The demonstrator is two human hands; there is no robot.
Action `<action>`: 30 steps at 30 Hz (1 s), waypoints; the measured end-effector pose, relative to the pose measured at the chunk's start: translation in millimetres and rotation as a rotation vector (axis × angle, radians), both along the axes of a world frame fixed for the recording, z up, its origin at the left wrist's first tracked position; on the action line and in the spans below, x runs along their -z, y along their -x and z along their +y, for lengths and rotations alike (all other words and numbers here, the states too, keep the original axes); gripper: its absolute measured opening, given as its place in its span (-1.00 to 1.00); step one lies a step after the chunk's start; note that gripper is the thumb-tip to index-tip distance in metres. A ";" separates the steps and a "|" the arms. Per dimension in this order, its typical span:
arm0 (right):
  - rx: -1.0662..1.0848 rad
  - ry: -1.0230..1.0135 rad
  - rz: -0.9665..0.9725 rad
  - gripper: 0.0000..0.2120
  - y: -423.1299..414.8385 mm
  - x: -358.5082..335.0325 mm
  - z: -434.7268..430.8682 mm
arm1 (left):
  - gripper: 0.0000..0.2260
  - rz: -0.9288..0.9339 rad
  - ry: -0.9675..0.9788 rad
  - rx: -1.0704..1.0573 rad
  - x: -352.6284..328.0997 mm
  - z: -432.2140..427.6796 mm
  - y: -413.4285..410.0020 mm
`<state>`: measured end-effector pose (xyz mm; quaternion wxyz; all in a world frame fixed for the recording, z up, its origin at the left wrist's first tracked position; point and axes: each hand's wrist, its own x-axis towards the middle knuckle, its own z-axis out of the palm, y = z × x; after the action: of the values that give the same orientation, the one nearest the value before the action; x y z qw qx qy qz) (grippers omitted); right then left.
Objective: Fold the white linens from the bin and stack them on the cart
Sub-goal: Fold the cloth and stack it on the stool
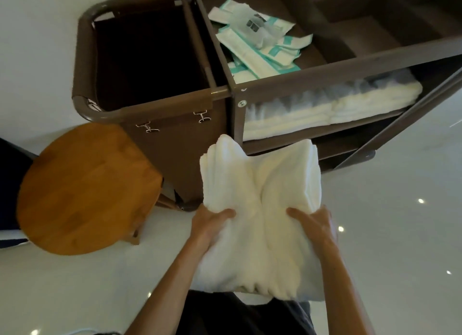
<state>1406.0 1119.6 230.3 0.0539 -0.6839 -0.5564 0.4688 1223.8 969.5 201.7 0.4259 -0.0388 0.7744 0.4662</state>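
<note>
**Two hands hold a bundle of folded white towels in front of a brown housekeeping cart**

At 6 o'clock, nearest the viewer, the person's dark clothing (pixel 237 314) fills the bottom edge, and two bare forearms reach up from it. Just below centre, the left hand (pixel 212 224) and the right hand (pixel 315 224) grip the bundle of folded white towels (pixel 260 192) from either side. Each thumb lies on top of the cloth, while the fingers are hidden underneath, so both hands are closed around the bundle. The towels sit in two thick folded halves with a crease down the middle, held in the air above the pale glossy floor (pixel 400 209).

At 9 o'clock stands a round wooden stool (pixel 87 189), blurred, with its seat close beside the cart's lower left corner.

Beyond the towels, from 11 to 2 o'clock, is the brown cart (pixel 325 78). Its left end, at 11 o'clock, carries the linen bin (pixel 80 59), a dark fabric bag hung in a rounded tube frame; its inside looks dark and nothing can be made out in it. At 1 o'clock, just past the far edge of the held bundle, a shelf holds a layer of stacked white linens (pixel 325 107) lying flat. At 12 o'clock, the top tray above holds a loose pile of white and teal packets (pixel 252 49).
</note>
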 end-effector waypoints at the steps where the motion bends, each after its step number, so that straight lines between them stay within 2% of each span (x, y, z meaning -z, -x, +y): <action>1: -0.021 0.010 0.010 -0.39 -8.4 2.9 11.8 | -0.30 0.008 0.009 -0.022 0.8 8.4 -10.6; 6: -0.129 0.052 0.057 -0.39 -63.2 18.4 87.7 | -0.22 0.029 0.059 -0.125 6.2 61.1 -81.3; 10: -0.185 0.063 0.047 -0.32 -114.6 33.8 147.6 | -0.33 0.007 0.088 -0.195 11.0 108.1 -143.4; 13: -0.209 0.063 0.003 -0.37 -141.9 46.7 178.5 | -0.44 -0.023 0.088 -0.232 21.3 132.7 -175.0; 15: -0.231 0.070 -0.016 -0.33 -152.3 59.4 193.8 | -0.48 -0.038 0.101 -0.249 35.6 144.6 -187.1; 20: -0.294 0.075 -0.065 -0.33 -153.3 106.1 228.4 | -0.42 -0.083 0.115 -0.268 88.3 171.4 -190.2; 25: -0.357 0.021 -0.033 -0.29 -127.4 172.0 265.1 | -0.51 -0.085 0.067 -0.307 154.3 198.3 -163.1; 28: -0.373 -0.024 0.023 -0.35 -100.4 204.3 286.5 | -0.50 -0.072 0.023 -0.318 186.1 216.1 -135.6; 30: -0.384 -0.062 0.079 -0.48 -79.6 221.1 299.9 | -0.57 -0.046 -0.007 -0.331 203.5 225.8 -112.1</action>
<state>1485.7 1419.5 9.2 0.0065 -0.5444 -0.6882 0.4796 1336.0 1195.4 -1.8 0.3612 -0.1750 0.7459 0.5315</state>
